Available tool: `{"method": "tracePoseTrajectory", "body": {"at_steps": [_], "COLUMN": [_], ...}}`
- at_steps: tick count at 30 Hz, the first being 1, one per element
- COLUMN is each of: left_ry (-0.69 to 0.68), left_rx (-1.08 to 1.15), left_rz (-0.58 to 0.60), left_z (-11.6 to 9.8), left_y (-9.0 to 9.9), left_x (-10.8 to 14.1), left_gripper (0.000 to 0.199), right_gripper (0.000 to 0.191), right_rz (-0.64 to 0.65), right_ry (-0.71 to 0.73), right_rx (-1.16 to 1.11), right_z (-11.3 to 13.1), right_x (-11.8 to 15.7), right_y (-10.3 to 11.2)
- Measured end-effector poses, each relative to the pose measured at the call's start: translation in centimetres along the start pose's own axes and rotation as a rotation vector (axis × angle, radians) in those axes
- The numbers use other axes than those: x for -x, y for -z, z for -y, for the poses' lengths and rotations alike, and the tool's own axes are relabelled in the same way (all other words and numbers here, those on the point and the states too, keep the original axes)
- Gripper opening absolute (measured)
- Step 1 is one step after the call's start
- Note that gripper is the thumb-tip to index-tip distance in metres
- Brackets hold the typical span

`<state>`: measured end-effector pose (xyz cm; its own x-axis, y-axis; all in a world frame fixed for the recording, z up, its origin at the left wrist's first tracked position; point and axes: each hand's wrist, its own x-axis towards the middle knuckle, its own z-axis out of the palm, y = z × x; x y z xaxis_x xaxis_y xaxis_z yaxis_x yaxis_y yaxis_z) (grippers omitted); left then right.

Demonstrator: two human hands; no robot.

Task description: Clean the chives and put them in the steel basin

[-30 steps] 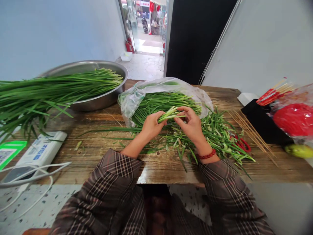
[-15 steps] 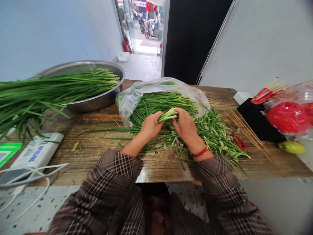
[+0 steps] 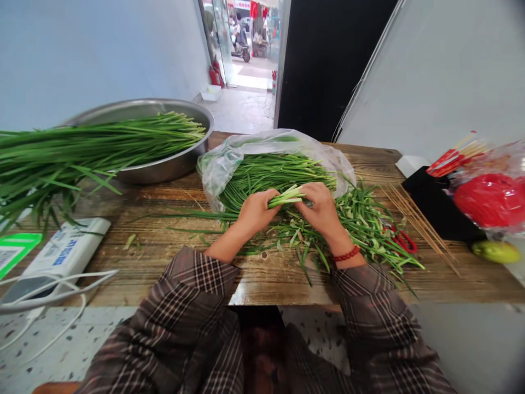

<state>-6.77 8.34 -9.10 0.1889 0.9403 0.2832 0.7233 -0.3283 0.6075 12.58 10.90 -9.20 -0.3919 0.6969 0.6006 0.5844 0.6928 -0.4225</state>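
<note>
My left hand (image 3: pixel 256 213) is closed around a small bunch of garlic chives (image 3: pixel 287 196), whose pale stem ends point to the right. At those ends, my right hand (image 3: pixel 320 209) has its thumb and fingers curled together on the stems; its fingertips are partly hidden. Just behind both hands lies an opened clear plastic bag (image 3: pixel 214 178) with many more garlic chives (image 3: pixel 266 172) in it. Loose leaves and trimmings (image 3: pixel 365 227) are spread under and to the right of my right hand.
A steel basin (image 3: pixel 164 172) on the left holds a large heap of chives (image 3: pixel 102 139) hanging over its side. Nearer stands a white power strip (image 3: pixel 68 249) with cables. On the right are red-handled scissors (image 3: pixel 405 241), thin skewers (image 3: pixel 422 227), a black box (image 3: pixel 441 205) and a red bundle (image 3: pixel 488 200).
My right hand has shifted slightly right, and its fingers are curled more at the stem ends. My left hand still grips the bunch. The whole view has moved a little.
</note>
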Motion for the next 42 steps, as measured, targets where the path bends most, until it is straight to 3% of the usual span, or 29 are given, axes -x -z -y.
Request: {"method": "tracePoseTrajectory", "body": {"at_steps": [3, 7, 12, 14, 18, 22, 25, 29, 34, 42], "left_ry": [-0.002, -0.006, 0.019, 0.020, 0.015, 0.004, -0.026, -0.059, -0.033, -0.092], "left_rx": [-0.017, -0.040, -0.022, -0.012, -0.004, 0.014, 0.030, -0.044, -0.167, -0.179], "left_rz": [0.017, 0.003, -0.086, -0.086, -0.071, -0.023, 0.026, 0.108, 0.080, 0.041], "left_z": [-0.1, 0.0, 0.2, 0.2, 0.3, 0.6, 0.7, 0.3, -0.4, -0.3], "left_y": [-0.1, -0.2, 0.2, 0.2, 0.2, 0.1, 0.0, 0.0, 0.5, 0.5], "left_x": [0.1, 0.1, -0.2, -0.2, -0.2, -0.2, -0.2, 0.0, 0.2, 0.6], "left_gripper": [0.010, 0.011, 0.016, 0.017, 0.017, 0.021, 0.021, 0.022, 0.021, 0.016], "right_gripper": [0.016, 0.022, 0.022, 0.018, 0.018, 0.016, 0.018, 0.025, 0.031, 0.029], "right_rz": [0.078, 0.019, -0.077, -0.076, -0.102, -0.002, -0.012, -0.116, -0.331, -0.171], "right_ry": [-0.017, -0.114, -0.372, -0.342, -0.134, -0.035, -0.076, -0.246, -0.461, -0.235], "right_rx": [0.082, 0.234, 0.242, 0.206, 0.043, -0.166, -0.189, -0.159, 0.006, 0.301], "right_z": [0.6, 0.0, -2.7, -3.4, -3.0, -1.3, -0.5, -1.1, -4.4, -6.4], "right_x": [0.2, 0.1, 0.3, 0.4, 0.1, 0.0, 0.1, 0.2, 0.5, -0.9], "right_y": [-1.3, -2.0, 0.4, 1.6, 2.5, 1.3, 0.0, -0.8, 0.2, -0.3]}}
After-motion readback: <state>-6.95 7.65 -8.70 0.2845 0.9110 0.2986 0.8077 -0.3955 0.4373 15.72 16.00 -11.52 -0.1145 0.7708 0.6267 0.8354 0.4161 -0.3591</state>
